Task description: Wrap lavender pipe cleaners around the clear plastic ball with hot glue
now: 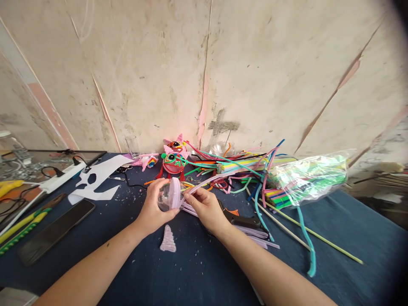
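Note:
My left hand [153, 210] is closed around a clear plastic ball [164, 196] with a band of lilac pipe cleaner [174, 193] running over it. Between the thumb and fingers of my right hand [205, 208] is a lilac pipe cleaner strand [219, 176], its long end trailing up to the right. Below the ball, a small lilac triangle [168, 239] of coiled pipe cleaner lies on the dark blue cloth. Partly behind my right hand rests a black glue gun [244, 219] with an orange trigger, beside loose lilac pipe cleaners [255, 238].
Finished colourful pipe cleaner figures [174, 160] stand near the wall. A plastic bag of pipe cleaners [312, 176] and scattered strands fill the right. On the left lie a phone [57, 231], green-handled pliers [28, 223], cut white paper [98, 176] and a power strip [62, 176].

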The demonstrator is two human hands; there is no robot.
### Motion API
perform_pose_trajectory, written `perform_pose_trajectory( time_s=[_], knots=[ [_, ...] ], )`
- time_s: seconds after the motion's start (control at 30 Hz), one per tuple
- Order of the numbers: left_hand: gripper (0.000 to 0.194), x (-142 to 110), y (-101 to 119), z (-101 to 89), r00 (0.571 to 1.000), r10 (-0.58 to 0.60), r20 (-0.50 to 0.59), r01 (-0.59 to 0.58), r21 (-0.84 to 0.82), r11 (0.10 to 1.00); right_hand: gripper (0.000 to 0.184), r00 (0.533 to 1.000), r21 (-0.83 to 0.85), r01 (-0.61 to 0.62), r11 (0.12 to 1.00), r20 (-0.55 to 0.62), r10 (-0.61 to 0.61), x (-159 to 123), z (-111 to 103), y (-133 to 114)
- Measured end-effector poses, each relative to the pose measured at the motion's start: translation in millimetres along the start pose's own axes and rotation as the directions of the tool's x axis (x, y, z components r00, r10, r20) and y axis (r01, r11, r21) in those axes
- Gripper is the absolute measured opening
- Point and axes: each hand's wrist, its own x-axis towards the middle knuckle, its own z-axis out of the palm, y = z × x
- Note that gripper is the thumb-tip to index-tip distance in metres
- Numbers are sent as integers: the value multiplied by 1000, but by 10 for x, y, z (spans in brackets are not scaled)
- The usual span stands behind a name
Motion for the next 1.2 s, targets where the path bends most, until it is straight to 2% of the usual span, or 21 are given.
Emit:
perform_pose_trajectory(
  time_s=[0.17, 0.3, 0.47, 0.53, 0.73, 1.03, 1.2],
  knots=[
    [72, 35, -45, -9, 989, -114, 90, 129, -188, 974, 28, 999, 24, -47, 999, -25, 47, 10, 0, -1],
    [74, 46, -47, -26, 977, -160, 138, 192, -264, 945, 28, 996, 35, -72, 997, -42, 73, 4, 7, -20],
    [58, 55, -4, -57, 973, -146, 177, 197, -314, 929, 27, 994, -10, -87, 996, -67, 86, -2, 15, -27],
    [57, 52, -7, -60, 972, -135, 191, 190, -306, 933, 27, 994, -21, -88, 996, -63, 87, -2, 18, -32],
    [76, 30, -60, -20, 976, -113, 185, 150, -202, 968, 29, 994, -28, -93, 995, -63, 91, -3, 20, -39],
    [71, 43, -57, 5, 988, -108, 109, 127, -184, 975, 29, 996, 37, -82, 996, -32, 83, -11, 29, -6],
    [71, 51, -58, -6, 994, -72, 76, 84, -165, 983, 22, 1000, 88, -12, 996, 15, 10, -36, 46, -43]
  ],
)
